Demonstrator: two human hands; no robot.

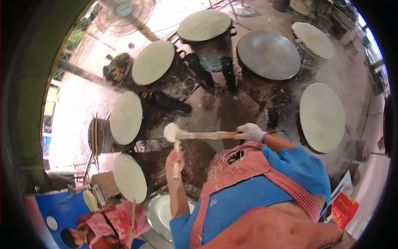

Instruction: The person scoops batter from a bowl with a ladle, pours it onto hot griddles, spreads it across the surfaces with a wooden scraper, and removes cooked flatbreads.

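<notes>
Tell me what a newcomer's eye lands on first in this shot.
First, the ring of round griddles, most coated with pale batter sheets, like the one at right; one at upper centre is bare dark metal. In the middle, the gloved right hand and bare left hand each grip a batter-caked stick, meeting at a white head. Another person in pink sits at lower left.

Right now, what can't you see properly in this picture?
Head view only:
- Round metal bowl: contents partly hidden by the bare left hand and forearm.
- Long batter-coated wooden stick: far end hidden inside the white-gloved right hand.
- Red printed box: lettering too small.
- Frame edges: blacked out by the lens.
</notes>
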